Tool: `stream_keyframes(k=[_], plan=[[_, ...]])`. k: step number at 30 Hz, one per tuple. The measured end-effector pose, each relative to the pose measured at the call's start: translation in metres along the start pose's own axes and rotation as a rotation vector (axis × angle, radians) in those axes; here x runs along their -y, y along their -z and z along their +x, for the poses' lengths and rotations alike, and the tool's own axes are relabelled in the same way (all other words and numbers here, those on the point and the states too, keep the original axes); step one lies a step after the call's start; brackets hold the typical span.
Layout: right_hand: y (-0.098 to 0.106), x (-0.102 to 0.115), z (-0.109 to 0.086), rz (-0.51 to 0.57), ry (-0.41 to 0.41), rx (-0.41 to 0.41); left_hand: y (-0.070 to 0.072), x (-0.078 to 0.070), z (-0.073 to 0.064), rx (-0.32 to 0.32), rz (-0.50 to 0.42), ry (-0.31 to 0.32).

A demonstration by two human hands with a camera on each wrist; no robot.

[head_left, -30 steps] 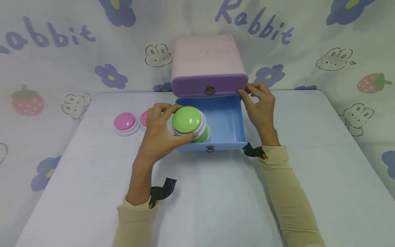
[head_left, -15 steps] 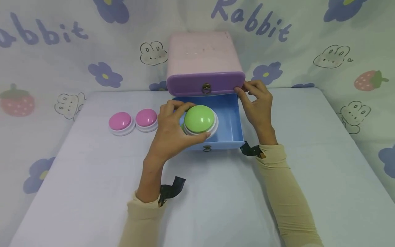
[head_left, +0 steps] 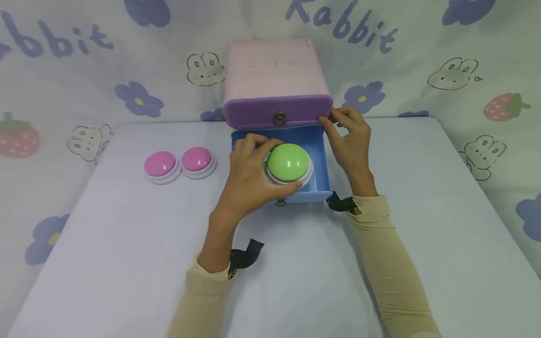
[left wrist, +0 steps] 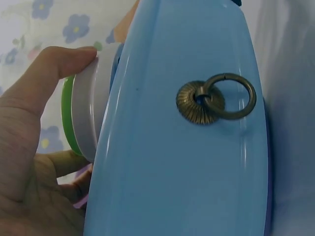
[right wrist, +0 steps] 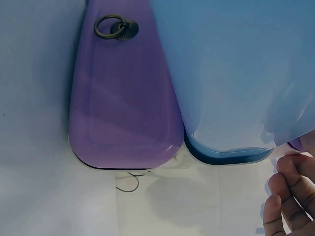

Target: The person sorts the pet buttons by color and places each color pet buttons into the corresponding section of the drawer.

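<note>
As a person in beige sleeves point(head_left: 207, 295) worked over a white-covered table point(head_left: 127, 263), the left hand point(head_left: 249, 176) gripped a green-topped button point(head_left: 289, 162) with a white base, thumb on the near side of the rim and fingers around the far side. The button was held face up over the open blue drawer point(head_left: 308, 196), most of it above the drawer's front edge in the left wrist view; whether its base touched anything inside could not be told. A sliver of green point(head_left: 265, 165) showed between hand and button

To the right, the right hand point(head_left: 351, 141), apart from the left, pinched the lower right corner of the upper purple drawer point(head_left: 253, 112), its thumb on the front and its fingers at the side. That drawer sat closed in a pale pink cabinet point(head_left: 276, 70), above the blue one, while a lower purple drawer point(right wrist: 125, 98) showed beneath in the right wrist view. A brass-coloured ring pull point(left wrist: 192, 105) hung on the blue front

Left of the cabinet, two pink-topped buttons, one farther left point(head_left: 159, 164) and one nearer the drawer point(head_left: 197, 159), lay side by side on the table. Behind, a cloth backdrop point(head_left: 169, 51) carried purple flowers, strawberries, rabbit drawings and the word "Rabbit"
</note>
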State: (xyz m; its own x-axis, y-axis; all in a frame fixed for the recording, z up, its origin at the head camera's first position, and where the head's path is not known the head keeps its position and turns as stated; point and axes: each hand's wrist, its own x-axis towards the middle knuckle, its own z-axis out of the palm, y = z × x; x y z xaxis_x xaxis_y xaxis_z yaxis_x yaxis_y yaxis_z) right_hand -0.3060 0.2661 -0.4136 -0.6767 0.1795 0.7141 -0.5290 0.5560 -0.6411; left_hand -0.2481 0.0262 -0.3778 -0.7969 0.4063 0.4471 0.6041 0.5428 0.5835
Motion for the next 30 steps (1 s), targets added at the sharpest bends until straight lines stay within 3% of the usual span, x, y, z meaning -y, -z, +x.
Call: stream_keyframes(k=[9, 20, 30], plan=[[0.000, -0.001, 0.001, 0.004, 0.007, 0.013, -0.010, -0.006, 0.007, -0.014, 0.005, -0.040], [0.001, -0.001, 0.002, 0.009, 0.015, 0.008, -0.022, -0.009, 0.011, -0.003, -0.001, -0.029], [0.005, 0.038, 0.002, 0.020, 0.004, 0.008, -0.026, -0.011, 0.011, 0.010, 0.015, -0.028]])
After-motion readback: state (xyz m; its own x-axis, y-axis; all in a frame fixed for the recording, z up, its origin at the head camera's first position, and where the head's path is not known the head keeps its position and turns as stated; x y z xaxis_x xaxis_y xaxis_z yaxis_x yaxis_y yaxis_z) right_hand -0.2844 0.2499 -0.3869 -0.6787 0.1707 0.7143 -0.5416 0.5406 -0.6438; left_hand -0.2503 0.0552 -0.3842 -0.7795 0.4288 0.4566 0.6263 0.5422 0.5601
